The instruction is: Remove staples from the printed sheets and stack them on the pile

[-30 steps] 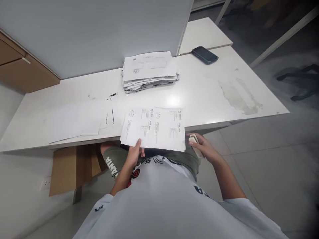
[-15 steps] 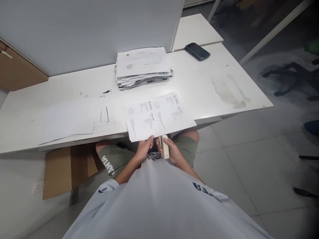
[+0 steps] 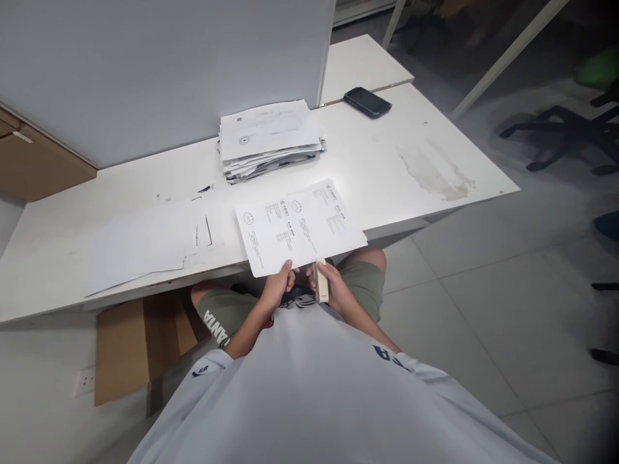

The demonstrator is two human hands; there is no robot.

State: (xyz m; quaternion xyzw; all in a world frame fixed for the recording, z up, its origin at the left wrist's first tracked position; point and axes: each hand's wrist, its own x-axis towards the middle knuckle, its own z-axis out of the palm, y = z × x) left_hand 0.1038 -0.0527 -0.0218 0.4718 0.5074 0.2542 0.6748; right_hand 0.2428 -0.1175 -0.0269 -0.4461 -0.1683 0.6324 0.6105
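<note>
Pinching the white rectangular paper sheets (image 3: 302, 232) beyond it, the left hand (image 3: 277, 286) should hold edges even; beside it, the right hand (image 3: 337, 289), curled round the cream oblong plastic-looking stapler (image 3: 322, 289), should be square

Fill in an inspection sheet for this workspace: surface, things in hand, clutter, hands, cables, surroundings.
Surface: white rectangular desk, greyish stained patch near its right end.
Things in hand: printed white paper sheets overhanging the desk's near edge; cream, elongated stapler-like tool.
Clutter: thick, uneven stack of white papers; loose white sheets at left; black, slab-shaped handheld device.
Hands: left hand holds the printed sheets' near edge; right hand grips the tool.
Cables: nothing seen.
Surroundings: flat grey partition behind; brown cardboard box below; black chair base at right.
</note>
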